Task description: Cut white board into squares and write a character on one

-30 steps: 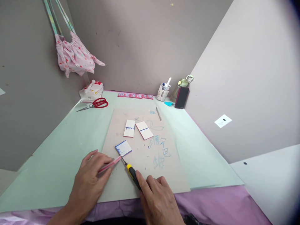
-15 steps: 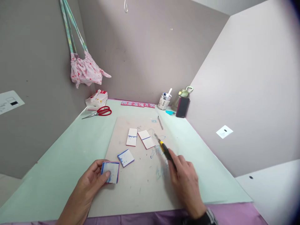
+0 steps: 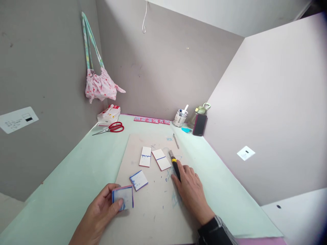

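My left hand (image 3: 102,211) grips a small white square piece with blue and pink edges (image 3: 123,198), thumb on its face, low over the beige cutting board (image 3: 155,217). My right hand (image 3: 190,189) rests on the board with its fingers on a black and yellow utility knife (image 3: 174,164), whose blade points away toward a white rectangular piece with a blue line (image 3: 161,159). A second white rectangle (image 3: 145,156) lies left of that one. Just beyond my left hand lies a small blue-edged square piece (image 3: 138,179).
Red scissors (image 3: 110,128) and a tissue packet (image 3: 109,114) lie at the back left. A pen cup (image 3: 180,118), a bottle, a dark phone (image 3: 199,124) and a red strip (image 3: 151,120) stand along the back wall. A pink bag (image 3: 100,85) hangs on the left wall.
My right hand carried the knife away from the piece in my left hand and lowered it onto the board at the right. My left hand turned its piece flat, face up.
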The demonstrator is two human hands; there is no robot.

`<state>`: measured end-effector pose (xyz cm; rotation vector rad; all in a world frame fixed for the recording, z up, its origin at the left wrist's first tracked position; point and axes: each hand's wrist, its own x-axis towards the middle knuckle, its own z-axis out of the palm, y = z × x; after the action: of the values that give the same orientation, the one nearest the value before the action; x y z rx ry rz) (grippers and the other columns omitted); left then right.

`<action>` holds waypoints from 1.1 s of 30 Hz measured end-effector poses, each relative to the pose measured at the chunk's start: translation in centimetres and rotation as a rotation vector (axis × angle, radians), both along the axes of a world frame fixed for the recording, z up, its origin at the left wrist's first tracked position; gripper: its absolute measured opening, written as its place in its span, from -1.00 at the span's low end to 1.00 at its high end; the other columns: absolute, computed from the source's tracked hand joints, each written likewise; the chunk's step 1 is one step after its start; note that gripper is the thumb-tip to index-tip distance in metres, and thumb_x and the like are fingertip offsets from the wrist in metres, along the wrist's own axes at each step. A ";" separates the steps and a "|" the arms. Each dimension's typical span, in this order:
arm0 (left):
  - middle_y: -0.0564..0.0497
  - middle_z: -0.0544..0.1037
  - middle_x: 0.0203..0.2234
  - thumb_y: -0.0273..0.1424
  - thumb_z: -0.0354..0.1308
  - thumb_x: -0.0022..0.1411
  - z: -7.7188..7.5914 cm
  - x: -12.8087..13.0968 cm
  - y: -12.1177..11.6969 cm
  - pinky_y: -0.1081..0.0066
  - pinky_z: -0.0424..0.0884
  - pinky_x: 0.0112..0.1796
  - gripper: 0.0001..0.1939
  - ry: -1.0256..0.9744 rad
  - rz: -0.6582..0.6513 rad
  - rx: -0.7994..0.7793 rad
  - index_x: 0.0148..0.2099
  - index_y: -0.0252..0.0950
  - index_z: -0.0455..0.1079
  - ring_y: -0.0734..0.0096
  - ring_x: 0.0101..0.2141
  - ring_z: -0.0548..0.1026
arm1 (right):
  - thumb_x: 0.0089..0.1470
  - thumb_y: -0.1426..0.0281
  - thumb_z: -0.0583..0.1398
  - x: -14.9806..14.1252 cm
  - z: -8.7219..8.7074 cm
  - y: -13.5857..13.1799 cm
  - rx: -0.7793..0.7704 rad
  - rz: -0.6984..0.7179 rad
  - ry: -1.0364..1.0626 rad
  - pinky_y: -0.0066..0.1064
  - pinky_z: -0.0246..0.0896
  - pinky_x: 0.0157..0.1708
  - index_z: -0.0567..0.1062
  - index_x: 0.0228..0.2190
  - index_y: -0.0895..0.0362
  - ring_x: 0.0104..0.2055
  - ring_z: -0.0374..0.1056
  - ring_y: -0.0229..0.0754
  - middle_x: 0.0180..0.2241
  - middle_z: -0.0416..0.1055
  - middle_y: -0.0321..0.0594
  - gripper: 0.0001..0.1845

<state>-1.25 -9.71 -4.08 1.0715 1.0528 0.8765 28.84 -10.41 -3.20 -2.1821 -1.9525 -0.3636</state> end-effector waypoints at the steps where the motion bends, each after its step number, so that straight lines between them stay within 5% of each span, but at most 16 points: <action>1: 0.07 0.46 -0.31 -0.06 0.22 0.22 0.0 0.0 -0.1 0.47 0.45 -0.22 -0.66 0.041 0.022 0.053 -0.10 -0.15 0.35 0.34 -0.25 0.44 | 0.24 0.39 0.17 0.0 0.0 0.3 -0.014 -0.010 0.004 -0.20 0.23 -0.21 0.20 0.19 0.14 -0.15 0.33 0.02 -0.17 0.39 -0.10 -0.48; 6: 0.01 0.51 -0.25 -0.10 0.23 0.19 -0.1 0.2 -0.9 0.50 0.46 -0.11 -0.73 0.184 0.103 0.259 -0.20 -0.17 0.40 0.29 -0.15 0.51 | 0.24 0.49 0.15 -0.2 -0.2 0.4 -0.020 -0.022 0.009 -0.23 0.22 -0.23 0.24 0.15 0.16 -0.17 0.30 -0.02 -0.18 0.37 -0.12 -0.54; 14: -0.03 0.56 -0.13 -0.17 0.22 0.18 -0.7 -0.3 -1.0 0.43 0.46 0.00 -0.80 0.275 0.089 0.375 -0.23 -0.15 0.41 0.18 0.03 0.51 | 0.26 0.49 0.12 -0.2 -0.7 0.0 0.024 -0.001 -0.001 -0.22 0.20 -0.23 0.22 0.15 0.17 -0.18 0.27 -0.02 -0.18 0.36 -0.13 -0.55; 21: -0.01 0.50 -0.03 -0.06 0.20 0.20 1.2 -0.9 2.0 0.34 0.44 -0.05 -0.56 0.306 0.130 0.330 0.07 -0.09 0.32 0.18 -0.01 0.49 | 0.26 0.51 0.09 -0.1 -0.9 0.0 0.027 0.006 -0.007 -0.23 0.18 -0.23 0.22 0.15 0.17 -0.17 0.25 -0.02 -0.17 0.35 -0.11 -0.57; 26: -0.10 0.46 0.07 -0.19 0.12 0.24 2.8 1.6 5.0 0.14 0.36 0.03 -0.59 0.423 -0.109 0.402 0.12 -0.15 0.32 0.04 0.07 0.43 | 0.26 0.53 0.08 -0.3 -0.7 -0.1 0.016 0.000 0.002 -0.21 0.18 -0.20 0.23 0.15 0.18 -0.15 0.25 0.00 -0.16 0.35 -0.09 -0.57; 30: -0.12 0.38 0.17 -0.27 0.20 0.11 1.3 3.4 5.4 0.05 0.24 0.13 -0.36 0.713 -0.185 0.633 0.25 -0.20 0.24 -0.04 0.17 0.29 | 0.25 0.54 0.09 -0.3 -0.6 -0.1 0.005 0.000 0.024 -0.21 0.19 -0.18 0.22 0.16 0.16 -0.13 0.25 0.00 -0.14 0.35 -0.09 -0.54; 33: -0.13 0.37 0.17 -0.35 0.16 0.11 0.3 3.8 5.1 0.10 0.26 0.11 -0.28 0.794 -0.248 0.664 0.33 -0.24 0.14 0.00 0.15 0.30 | 0.26 0.53 0.08 -0.3 -0.6 -0.1 -0.002 0.000 0.021 -0.21 0.19 -0.19 0.23 0.16 0.16 -0.14 0.26 -0.01 -0.15 0.36 -0.09 -0.55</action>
<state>2.56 -4.57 -3.82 2.1750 1.2494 0.6005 28.52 -10.47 -3.76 -2.1785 -1.9421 -0.3373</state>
